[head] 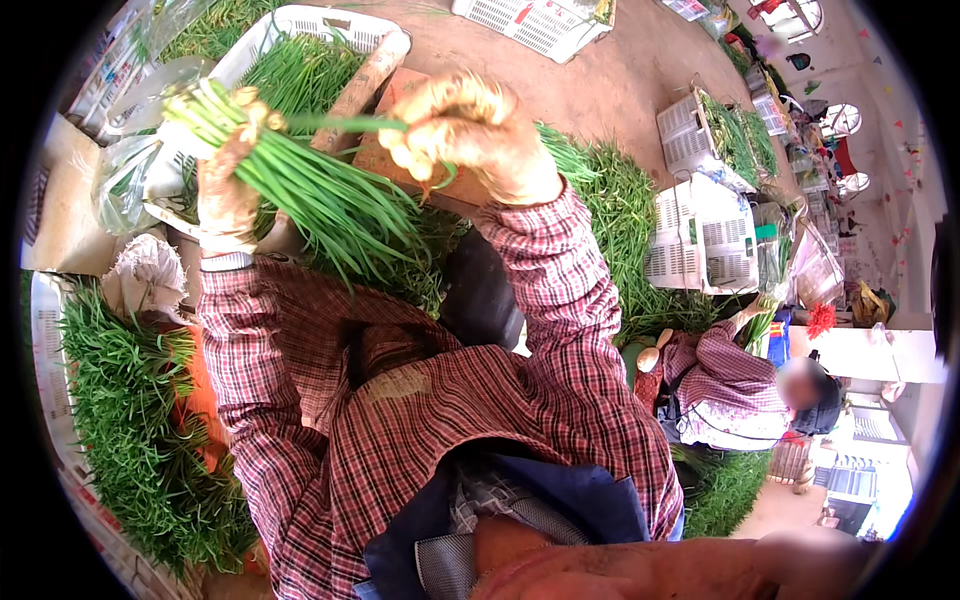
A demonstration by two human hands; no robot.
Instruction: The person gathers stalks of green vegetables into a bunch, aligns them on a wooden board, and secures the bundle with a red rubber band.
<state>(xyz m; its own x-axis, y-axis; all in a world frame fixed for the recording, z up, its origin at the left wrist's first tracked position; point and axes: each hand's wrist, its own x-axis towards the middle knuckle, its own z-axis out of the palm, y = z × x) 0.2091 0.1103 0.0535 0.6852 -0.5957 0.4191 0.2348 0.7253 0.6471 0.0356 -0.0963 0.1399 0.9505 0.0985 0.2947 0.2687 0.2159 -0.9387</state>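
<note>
My left hand grips a bunch of garlic chives near its pale, cut stem ends. The green leaves fan out from it towards the lower right. My right hand is raised to the right of the bunch, somewhat blurred, with its fingers curled. Between its fingertips it pinches a thin green blade that stretches across to the stems at my left hand. Some of the right fingers' undersides are hidden. Behind both hands is a white plastic crate with more green leaves lying in it.
Loose chives are heaped on the right, and another heap fills the left side. White crates stand further right. A co-worker in a checked sleeve sits there, handling greens. Clear plastic bags lie beyond my left hand.
</note>
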